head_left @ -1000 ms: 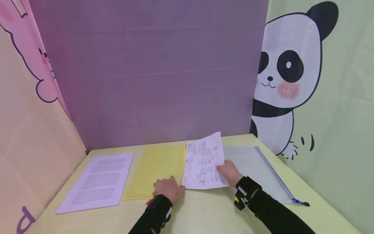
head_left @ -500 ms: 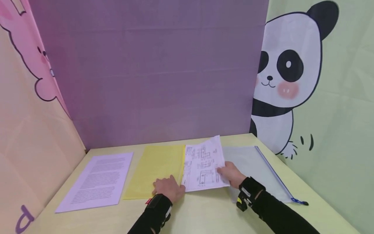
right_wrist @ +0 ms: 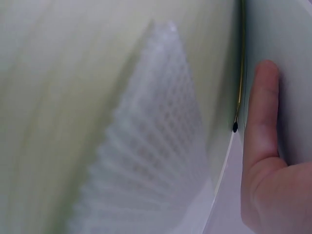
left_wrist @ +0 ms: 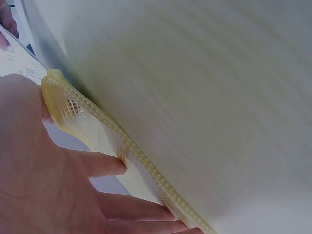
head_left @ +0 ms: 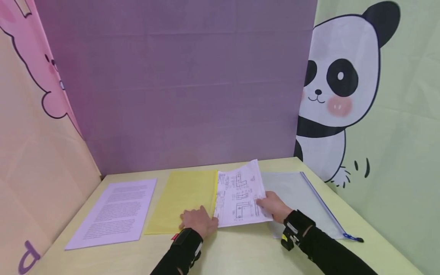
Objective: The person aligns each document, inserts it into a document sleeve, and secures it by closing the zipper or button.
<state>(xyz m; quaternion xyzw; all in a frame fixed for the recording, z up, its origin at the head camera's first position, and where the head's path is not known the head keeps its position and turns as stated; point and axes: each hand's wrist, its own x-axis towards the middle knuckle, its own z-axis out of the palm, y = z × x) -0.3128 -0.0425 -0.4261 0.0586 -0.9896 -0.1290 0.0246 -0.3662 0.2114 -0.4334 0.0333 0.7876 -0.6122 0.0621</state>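
My left hand (head_left: 198, 222) is at the near right corner of a yellow mesh zip pouch (head_left: 185, 191) lying on the table. Its fingertips touch the pouch's near seam in the left wrist view, with the corner raised at the thumb. A white sheet of paper with technical drawings (head_left: 240, 193) has its left edge at the pouch's right side. My right hand (head_left: 276, 206) pinches the sheet's right edge, thumb on top; one finger (right_wrist: 264, 112) shows beneath it in the right wrist view. The sheet slopes up, its far right corner raised.
A printed text sheet (head_left: 115, 210) lies at the left of the table. Right of the drawings is a whitish zip pouch (head_left: 295, 191) with a blue zipper and pull, partly under my right hand. A purple curtain (head_left: 192, 88) hangs behind the table's far edge.
My right hand has shifted slightly right and towards me with the drawing sheet, whose far corner has dropped a little. The left hand has stayed in place.
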